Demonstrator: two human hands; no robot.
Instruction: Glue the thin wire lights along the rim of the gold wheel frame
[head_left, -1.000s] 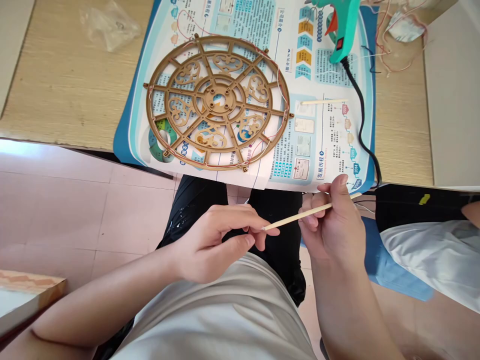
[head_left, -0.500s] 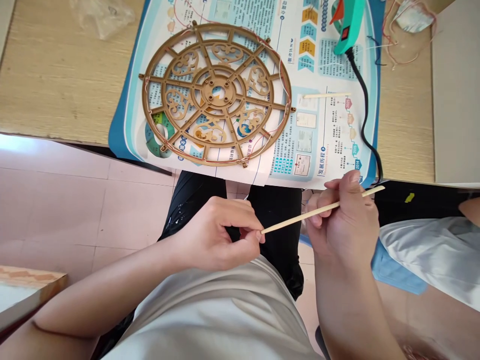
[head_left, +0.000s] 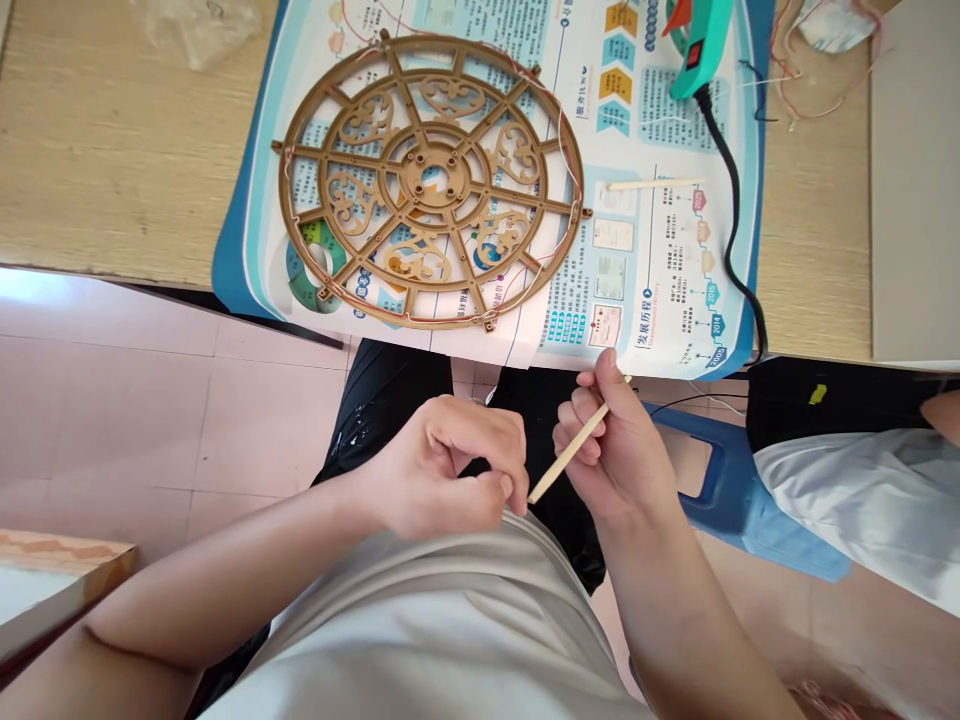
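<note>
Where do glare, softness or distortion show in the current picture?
All in the head view: glare whitens the floor at far left, by the table; the plastic bag looks soft; the brown wheel looks oval; the pale stick in the right hand is fairly crisp.

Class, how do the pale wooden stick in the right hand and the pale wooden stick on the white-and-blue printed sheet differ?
The held pale wooden stick is gripped by the right hand; the lying pale wooden stick rests on the white-and-blue printed sheet. In this view, the held stick slants, while the lying one runs nearly level. Both are thin and straight.
</note>
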